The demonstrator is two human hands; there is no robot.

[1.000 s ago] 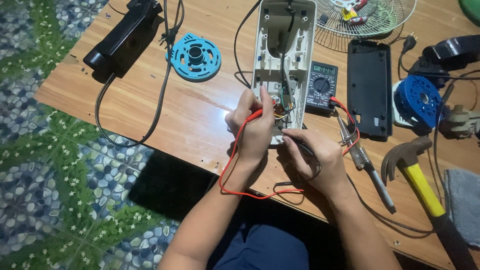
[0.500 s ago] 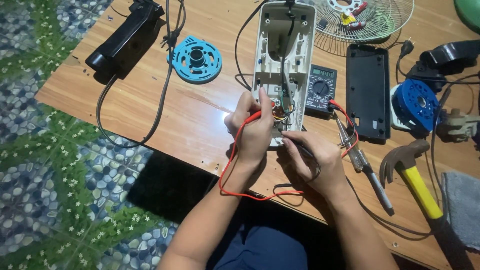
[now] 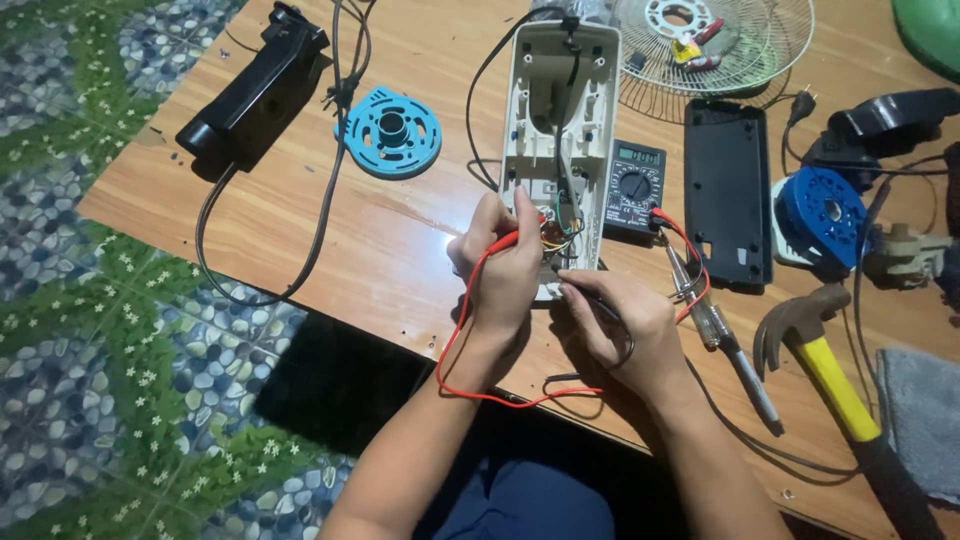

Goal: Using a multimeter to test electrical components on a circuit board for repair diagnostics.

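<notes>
A: So, where are the hands sitting?
B: Left hand [image 3: 500, 265] is pinching the red probe [image 3: 508, 240], right hand [image 3: 625, 325] is pinching the black probe [image 3: 590, 300]; both are touching the wiring at the near end of the open beige housing [image 3: 558, 120].
A: Room?
B: Counter [image 3: 300, 250] edge is running just under the wrists; multimeter [image 3: 636, 185] and screwdriver [image 3: 715, 325] are lying close on the right.

Two blue discs [image 3: 390, 132] [image 3: 822, 215], one multimeter [image 3: 634, 187], one hammer [image 3: 825, 375].
</notes>
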